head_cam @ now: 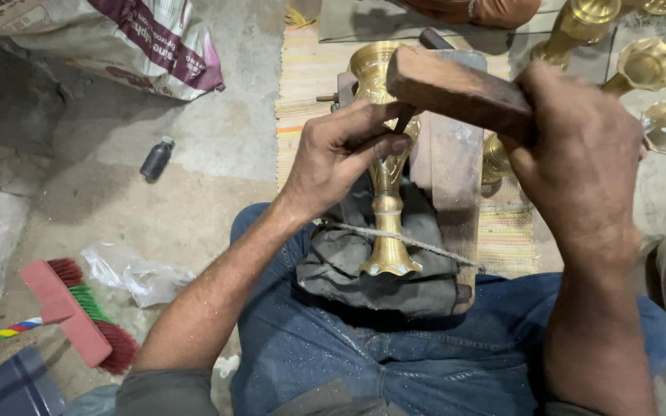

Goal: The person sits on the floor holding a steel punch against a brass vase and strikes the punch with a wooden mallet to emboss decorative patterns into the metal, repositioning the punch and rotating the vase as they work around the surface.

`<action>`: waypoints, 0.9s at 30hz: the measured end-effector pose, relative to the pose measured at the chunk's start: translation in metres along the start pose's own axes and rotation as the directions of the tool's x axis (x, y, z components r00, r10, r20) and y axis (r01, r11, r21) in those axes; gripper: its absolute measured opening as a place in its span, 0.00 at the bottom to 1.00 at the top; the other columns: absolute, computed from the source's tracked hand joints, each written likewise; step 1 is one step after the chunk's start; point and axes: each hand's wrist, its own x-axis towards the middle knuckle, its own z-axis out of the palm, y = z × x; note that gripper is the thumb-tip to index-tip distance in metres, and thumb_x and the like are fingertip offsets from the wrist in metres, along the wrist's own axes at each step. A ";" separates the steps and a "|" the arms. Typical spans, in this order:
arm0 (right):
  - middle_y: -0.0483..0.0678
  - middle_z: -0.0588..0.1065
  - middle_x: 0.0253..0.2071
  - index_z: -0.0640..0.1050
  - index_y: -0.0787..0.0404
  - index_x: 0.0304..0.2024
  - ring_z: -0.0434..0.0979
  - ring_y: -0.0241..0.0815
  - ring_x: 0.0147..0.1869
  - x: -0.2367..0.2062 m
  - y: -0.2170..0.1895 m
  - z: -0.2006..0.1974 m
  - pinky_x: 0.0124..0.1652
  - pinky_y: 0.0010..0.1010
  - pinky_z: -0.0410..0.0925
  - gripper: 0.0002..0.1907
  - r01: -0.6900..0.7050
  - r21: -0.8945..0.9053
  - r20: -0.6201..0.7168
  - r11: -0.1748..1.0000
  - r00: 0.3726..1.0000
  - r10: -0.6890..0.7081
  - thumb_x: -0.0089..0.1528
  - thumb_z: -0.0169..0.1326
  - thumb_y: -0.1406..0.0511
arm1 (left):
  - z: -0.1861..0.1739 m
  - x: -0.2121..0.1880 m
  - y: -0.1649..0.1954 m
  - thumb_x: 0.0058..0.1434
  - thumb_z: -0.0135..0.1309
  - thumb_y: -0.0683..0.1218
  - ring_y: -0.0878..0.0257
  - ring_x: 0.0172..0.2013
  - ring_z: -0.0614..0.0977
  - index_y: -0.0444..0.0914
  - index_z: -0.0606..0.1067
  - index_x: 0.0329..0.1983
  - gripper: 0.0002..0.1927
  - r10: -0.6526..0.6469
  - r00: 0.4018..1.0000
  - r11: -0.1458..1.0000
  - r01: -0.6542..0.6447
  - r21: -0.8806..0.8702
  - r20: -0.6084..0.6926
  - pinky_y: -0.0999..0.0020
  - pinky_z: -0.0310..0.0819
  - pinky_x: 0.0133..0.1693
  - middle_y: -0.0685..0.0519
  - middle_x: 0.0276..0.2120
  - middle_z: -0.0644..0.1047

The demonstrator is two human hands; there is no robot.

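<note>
Head view, nearest first: blue denim-clad legs point(425, 354) carry a crumpled dark grey cloth pad point(348, 270), and on it lies a tall golden brass vase point(385, 200), foot toward the person, mouth away, lashed down by a thin pale cord point(425, 245) against an upright wooden plank point(449, 177). The left hand point(344, 150) pinches a small dark chisel-like tool point(404, 119) with its fingers curled shut, tip set on the vase's upper body. The right hand point(580, 146) is clenched around a brown wooden mallet block point(456, 88), poised just above the tool. This looks like chasing work mid-strike; the next blow calls for a short, square drop onto the tool's head. Room is tight: more brass vases point(645, 65) stand close on the right, while the concrete floor point(194, 192) on the left, with a red brush point(79, 316), lies open
</note>
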 end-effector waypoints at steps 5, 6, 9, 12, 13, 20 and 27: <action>0.52 0.79 0.37 0.75 0.63 0.47 0.81 0.47 0.38 -0.001 -0.004 -0.002 0.38 0.40 0.72 0.17 -0.029 0.175 0.012 0.984 1.000 0.027 0.61 0.69 0.67 | -0.001 -0.002 0.000 0.67 0.64 0.42 0.66 0.41 0.85 0.36 0.78 0.54 0.14 -0.085 0.996 0.987 0.086 0.134 -0.016 0.71 0.83 0.44 0.53 0.40 0.81; 0.54 0.80 0.35 0.76 0.63 0.44 0.81 0.49 0.36 0.000 -0.004 -0.002 0.36 0.42 0.73 0.17 0.048 -0.071 0.030 0.996 0.998 -0.046 0.58 0.70 0.68 | -0.001 -0.002 -0.001 0.66 0.66 0.42 0.66 0.39 0.85 0.35 0.80 0.49 0.11 -0.134 0.991 0.975 0.135 0.175 -0.019 0.69 0.83 0.42 0.52 0.38 0.81; 0.50 0.77 0.45 0.71 0.64 0.55 0.81 0.42 0.48 0.002 -0.007 0.003 0.45 0.36 0.76 0.18 -0.147 0.623 -0.012 0.769 0.980 0.197 0.69 0.63 0.65 | -0.004 -0.004 -0.004 0.70 0.61 0.41 0.68 0.46 0.86 0.38 0.76 0.63 0.19 0.035 0.999 0.999 -0.035 0.027 -0.016 0.72 0.86 0.49 0.54 0.45 0.81; 0.56 0.81 0.35 0.75 0.65 0.49 0.82 0.52 0.37 0.004 -0.012 0.010 0.45 0.52 0.74 0.22 -0.036 -0.074 0.112 0.997 0.993 0.045 0.57 0.70 0.65 | -0.008 -0.007 -0.008 0.69 0.63 0.40 0.67 0.44 0.87 0.38 0.79 0.56 0.14 0.002 1.000 1.000 -0.002 0.018 -0.018 0.73 0.87 0.46 0.54 0.42 0.82; 0.57 0.81 0.39 0.75 0.64 0.51 0.82 0.53 0.41 0.006 -0.016 0.015 0.46 0.50 0.75 0.21 -0.135 0.064 0.138 0.989 0.983 0.125 0.59 0.68 0.65 | -0.010 -0.008 -0.010 0.70 0.62 0.39 0.66 0.46 0.87 0.37 0.77 0.59 0.15 -0.021 0.999 0.998 0.019 -0.059 -0.043 0.72 0.87 0.49 0.53 0.45 0.82; 0.64 0.70 0.64 0.62 0.59 0.74 0.76 0.58 0.63 0.051 -0.030 0.080 0.54 0.47 0.73 0.53 -0.283 0.576 0.329 0.767 0.939 0.099 0.54 0.73 0.50 | -0.036 -0.044 -0.017 0.71 0.59 0.41 0.65 0.41 0.86 0.36 0.75 0.63 0.17 -0.241 0.873 0.905 0.044 -0.424 -0.423 0.70 0.86 0.46 0.54 0.42 0.83; 0.56 0.74 0.63 0.61 0.55 0.75 0.80 0.50 0.58 0.082 -0.034 0.118 0.47 0.45 0.80 0.61 -0.519 0.648 0.621 0.557 0.784 0.008 0.43 0.71 0.49 | -0.060 -0.071 -0.020 0.69 0.60 0.41 0.67 0.37 0.87 0.36 0.78 0.60 0.17 -0.415 0.798 0.884 0.241 -0.401 -0.437 0.74 0.84 0.38 0.55 0.35 0.82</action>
